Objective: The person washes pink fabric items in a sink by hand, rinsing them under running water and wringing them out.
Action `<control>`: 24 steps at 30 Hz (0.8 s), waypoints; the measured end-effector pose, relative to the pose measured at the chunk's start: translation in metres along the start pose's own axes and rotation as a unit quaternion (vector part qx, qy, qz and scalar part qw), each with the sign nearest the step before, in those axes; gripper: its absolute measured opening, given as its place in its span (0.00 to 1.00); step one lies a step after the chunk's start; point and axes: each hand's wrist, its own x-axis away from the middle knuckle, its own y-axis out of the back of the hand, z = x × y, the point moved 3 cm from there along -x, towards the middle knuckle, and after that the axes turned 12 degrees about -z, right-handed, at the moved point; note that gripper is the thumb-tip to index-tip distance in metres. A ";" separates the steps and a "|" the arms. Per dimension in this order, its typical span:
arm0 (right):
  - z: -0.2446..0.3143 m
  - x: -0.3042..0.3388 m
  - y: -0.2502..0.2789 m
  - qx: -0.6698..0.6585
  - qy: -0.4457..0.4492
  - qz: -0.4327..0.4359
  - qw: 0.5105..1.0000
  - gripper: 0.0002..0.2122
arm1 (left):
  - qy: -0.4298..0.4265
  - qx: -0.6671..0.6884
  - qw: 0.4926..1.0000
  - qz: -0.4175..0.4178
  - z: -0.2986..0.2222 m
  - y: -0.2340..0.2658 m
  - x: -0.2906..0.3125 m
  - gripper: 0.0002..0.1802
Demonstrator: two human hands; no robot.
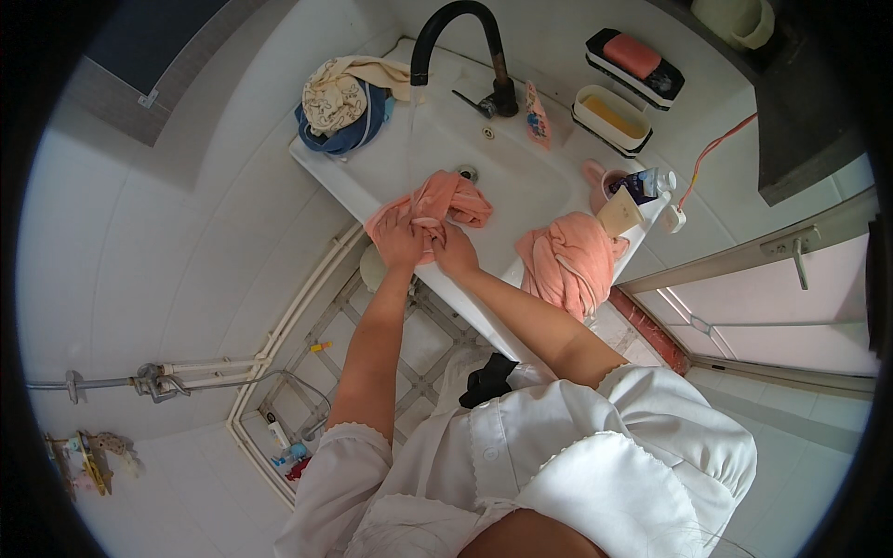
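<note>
Under the black gooseneck faucet (pixel 462 11), a coral-pink towel (pixel 454 198) lies bunched at the front left of the white sink (pixel 544 186). A thin stream of water falls from the spout toward it. My left hand (pixel 399 241) grips the towel's left part, its fingers curled into the cloth. Close beside it, my right hand (pixel 455 252) is closed on the towel's near edge, with the thumb toward the left hand. Folds hide some of the fingertips. Another coral-pink towel (pixel 569 260) is heaped on the sink's right rim, apart from both hands.
Bundled cream and blue cloths (pixel 342 107) sit on the back left corner. At the right stand a pink mug (pixel 603 181), a cream tube (pixel 619 213) and a dark blue tube (pixel 642 185). Wall-mounted soap dishes (pixel 612 121) hang behind. A metal pipe (pixel 112 382) runs along the left wall.
</note>
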 end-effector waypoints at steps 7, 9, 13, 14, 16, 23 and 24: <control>-0.003 -0.001 0.002 -0.038 0.004 -0.055 0.998 0.18 | 0.006 -0.001 1.000 0.020 -0.004 0.000 -0.002 0.16; -0.002 -0.002 0.005 -0.039 0.002 -0.054 0.998 0.17 | 0.004 -0.007 1.000 0.026 -0.007 0.001 -0.003 0.16; 0.010 0.003 0.005 -0.041 0.000 -0.051 0.998 0.16 | 0.007 -0.005 0.996 0.094 0.001 0.000 0.001 0.21; 0.005 0.001 0.006 -0.038 0.002 -0.055 0.998 0.16 | -0.008 -0.015 0.992 0.124 -0.007 -0.001 0.000 0.23; 0.002 -0.001 0.007 -0.038 0.006 -0.055 0.998 0.15 | -0.033 -0.035 0.982 0.181 -0.012 -0.003 0.000 0.26; 0.002 0.001 0.001 -0.040 0.002 -0.055 0.998 0.15 | -0.082 -0.068 0.960 0.259 -0.008 -0.008 0.001 0.28; 0.002 0.001 0.001 -0.038 0.000 -0.054 0.998 0.15 | -0.095 -0.067 0.959 0.258 -0.007 -0.008 0.000 0.27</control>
